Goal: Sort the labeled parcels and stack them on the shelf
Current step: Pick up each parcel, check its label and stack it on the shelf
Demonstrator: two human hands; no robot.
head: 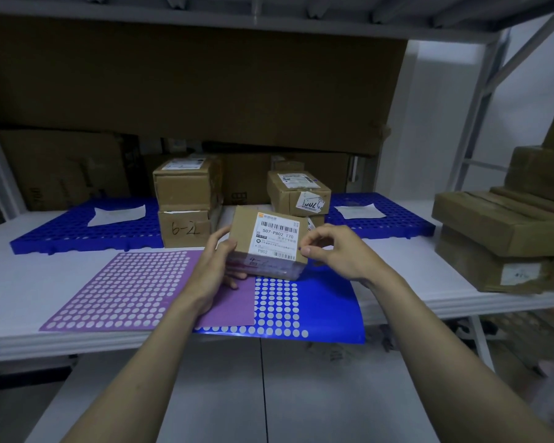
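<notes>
A small brown parcel (267, 244) with a white barcode label reading 507-P802 is held tilted just above the white shelf (23, 282). My left hand (213, 266) grips its left side, thumb on top and fingers underneath. At the parcel's right edge my right hand (330, 251) has its fingers curled, thumb and forefinger pinched; whether something small sits between them is unclear. Behind, two stacked boxes (186, 203), the lower one marked 6-2, stand on a blue perforated mat (77, 231). Another labeled box (296, 193) stands to the right of them.
A purple sticker sheet (125, 292) and a blue sticker sheet (327, 308) lie on the shelf's front. Flat brown parcels (506, 238) are stacked at the right. A second blue mat (394, 219) holds a white paper. Large cartons (189, 84) fill the back.
</notes>
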